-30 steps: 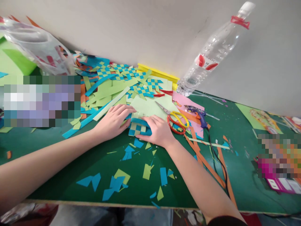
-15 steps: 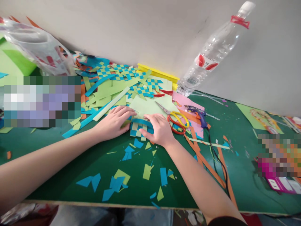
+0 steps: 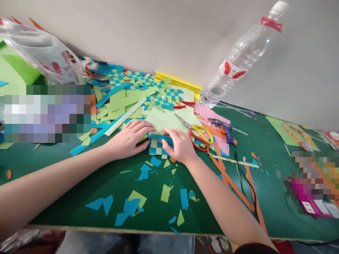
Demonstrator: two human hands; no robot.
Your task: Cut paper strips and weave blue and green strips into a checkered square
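A small woven paper mat (image 3: 156, 147) of blue and light green strips lies on the green table (image 3: 79, 197) between my hands. My left hand (image 3: 129, 138) lies flat with fingers stretched out, its fingertips pressing on the mat's left side and on the light green paper behind it. My right hand (image 3: 179, 144) is curled over the mat's right side, fingers pinching a blue strip (image 3: 159, 137) along the mat's top edge.
Scissors (image 3: 197, 133) with red and yellow handles lie just right of my right hand. A glue gun (image 3: 224, 127) and its cord lie further right. Woven pieces and paper strips (image 3: 132, 90) pile up behind. A clear plastic bottle (image 3: 238, 61) leans on the wall. Paper scraps (image 3: 143, 197) litter the near side.
The woven mat has shifted slightly right and toward me. My right fingers have curled further over the blue strip. My left fingers have slid along the mat's left edge.
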